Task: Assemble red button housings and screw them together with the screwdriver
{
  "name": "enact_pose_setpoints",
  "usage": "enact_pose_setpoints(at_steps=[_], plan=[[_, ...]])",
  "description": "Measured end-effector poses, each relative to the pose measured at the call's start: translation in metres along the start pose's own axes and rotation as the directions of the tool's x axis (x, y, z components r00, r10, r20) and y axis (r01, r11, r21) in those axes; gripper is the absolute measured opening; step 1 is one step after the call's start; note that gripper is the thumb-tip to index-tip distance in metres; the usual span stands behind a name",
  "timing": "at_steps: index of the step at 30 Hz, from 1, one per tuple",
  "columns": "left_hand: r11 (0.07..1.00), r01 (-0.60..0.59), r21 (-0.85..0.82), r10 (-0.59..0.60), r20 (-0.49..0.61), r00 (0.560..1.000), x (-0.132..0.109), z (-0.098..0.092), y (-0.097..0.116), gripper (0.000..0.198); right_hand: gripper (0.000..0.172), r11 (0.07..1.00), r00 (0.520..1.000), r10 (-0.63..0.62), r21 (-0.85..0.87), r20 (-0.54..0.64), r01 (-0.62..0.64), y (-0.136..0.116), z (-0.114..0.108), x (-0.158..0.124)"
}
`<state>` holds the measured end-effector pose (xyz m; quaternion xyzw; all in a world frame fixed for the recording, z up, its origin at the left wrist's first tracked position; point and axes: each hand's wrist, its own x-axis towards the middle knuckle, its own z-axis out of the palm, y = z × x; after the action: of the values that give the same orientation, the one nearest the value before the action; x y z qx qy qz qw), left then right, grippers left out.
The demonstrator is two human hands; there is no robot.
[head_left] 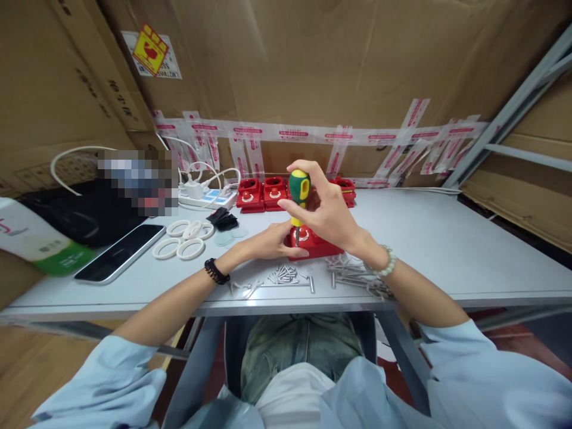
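Note:
My right hand (328, 208) is curled around a green and yellow screwdriver (298, 189), thumb on one side and fingers over the top. The screwdriver stands upright, its metal shaft pointing down at a red part (317, 247) with a white round patch. Pressed against the left side of that part, my left hand (273, 241) holds it on the table, thumb along its front edge. Just in front lie several loose screws (286, 274) and a metal T-shaped rod (311, 284). More metal rods (357, 280) lie below my right wrist.
Several similar red parts (250, 195) stand in a row behind my hands. To the left are white rings (191, 249), black packets (222, 218), a phone (120, 253) and a power strip (210, 198). A cardboard wall (313, 65) rises behind the table.

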<state>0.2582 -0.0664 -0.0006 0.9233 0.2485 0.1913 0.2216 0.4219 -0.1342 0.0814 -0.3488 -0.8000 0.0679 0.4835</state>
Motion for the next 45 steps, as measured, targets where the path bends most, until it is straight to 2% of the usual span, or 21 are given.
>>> enact_pose_setpoints(at_steps=[2, 5, 7, 10, 13, 15, 17, 20, 22, 25, 28, 30, 32, 36, 38, 41, 43, 45], plan=[[0.994, -0.101, -0.05, 0.093, -0.145, 0.985, 0.0, -0.003, 0.003, 0.048, 0.04, 0.998, 0.999, 0.013, -0.054, -0.049, -0.016, 0.003, 0.006, 0.0], [0.979, -0.19, -0.078, 0.137, -0.443, 0.886, 0.0, -0.008, 0.013, 0.041, 0.039, 0.993, 0.995, 0.038, -0.105, -0.09, -0.047, 0.006, 0.006, 0.0], [0.975, -0.179, -0.13, 0.094, -0.489, 0.867, -0.001, -0.01, 0.019, 0.028, 0.036, 0.997, 0.996, 0.053, -0.06, -0.074, -0.058, 0.007, 0.002, -0.001], [0.947, -0.155, -0.281, 0.028, -0.408, 0.912, -0.002, -0.012, 0.022, 0.025, 0.031, 0.985, 0.998, 0.064, 0.161, 0.027, -0.067, 0.01, -0.005, -0.001], [0.935, -0.153, -0.319, 0.03, -0.36, 0.932, -0.005, -0.017, 0.021, 0.023, 0.039, 0.937, 0.99, 0.058, 0.336, 0.131, -0.099, 0.01, -0.008, -0.001], [0.942, -0.147, -0.301, 0.048, -0.315, 0.948, -0.006, -0.021, 0.021, 0.02, 0.044, 0.939, 0.989, 0.048, 0.331, 0.141, -0.093, 0.009, -0.006, -0.001], [0.949, -0.14, -0.281, 0.058, -0.281, 0.958, -0.007, -0.023, 0.022, 0.019, 0.044, 0.966, 0.996, 0.031, 0.252, 0.087, -0.052, 0.009, -0.001, -0.001], [0.958, -0.14, -0.249, 0.056, -0.318, 0.946, -0.007, -0.022, 0.025, 0.022, 0.044, 0.994, 1.0, 0.008, 0.11, -0.025, -0.005, 0.01, 0.007, -0.002], [0.959, -0.141, -0.244, 0.045, -0.359, 0.932, -0.006, -0.019, 0.026, 0.024, 0.046, 0.998, 0.998, 0.004, 0.066, -0.058, 0.0, 0.012, 0.01, -0.002], [0.96, -0.121, -0.253, 0.027, -0.346, 0.938, -0.006, -0.018, 0.025, 0.022, 0.046, 0.993, 1.0, 0.02, 0.119, -0.018, -0.018, 0.012, 0.005, -0.002], [0.939, -0.121, -0.321, 0.041, -0.246, 0.968, -0.007, -0.02, 0.024, 0.021, 0.046, 0.956, 0.992, 0.019, 0.287, 0.124, -0.055, 0.009, -0.005, -0.002], [0.921, -0.12, -0.372, 0.051, -0.19, 0.98, -0.008, -0.021, 0.023, 0.023, 0.044, 0.941, 0.985, 0.01, 0.333, 0.17, -0.066, 0.007, -0.009, -0.002], [0.924, -0.111, -0.367, 0.038, -0.202, 0.979, -0.008, -0.021, 0.023, 0.025, 0.041, 0.958, 0.992, 0.031, 0.28, 0.124, -0.065, 0.005, -0.008, -0.002], [0.943, -0.084, -0.322, -0.022, -0.313, 0.949, -0.007, -0.018, 0.022, 0.027, 0.044, 0.992, 0.998, 0.069, 0.104, -0.012, -0.067, 0.003, 0.0, -0.003], [0.936, -0.087, -0.342, -0.024, -0.309, 0.951, -0.006, -0.017, 0.021, 0.028, 0.048, 0.991, 0.997, 0.082, 0.109, 0.015, -0.083, 0.003, 0.0, -0.004], [0.925, -0.091, -0.37, 0.002, -0.235, 0.972, -0.007, -0.02, 0.021, 0.025, 0.054, 0.96, 0.987, 0.08, 0.256, 0.141, -0.114, 0.005, -0.006, -0.003], [0.929, -0.075, -0.364, 0.008, -0.182, 0.983, -0.008, -0.022, 0.023, 0.026, 0.052, 0.932, 0.977, 0.067, 0.338, 0.205, -0.134, 0.007, -0.01, -0.002], [0.94, -0.063, -0.335, 0.006, -0.166, 0.986, -0.008, -0.023, 0.025, 0.028, 0.044, 0.938, 0.98, 0.081, 0.319, 0.18, -0.136, 0.009, -0.011, -0.002]])
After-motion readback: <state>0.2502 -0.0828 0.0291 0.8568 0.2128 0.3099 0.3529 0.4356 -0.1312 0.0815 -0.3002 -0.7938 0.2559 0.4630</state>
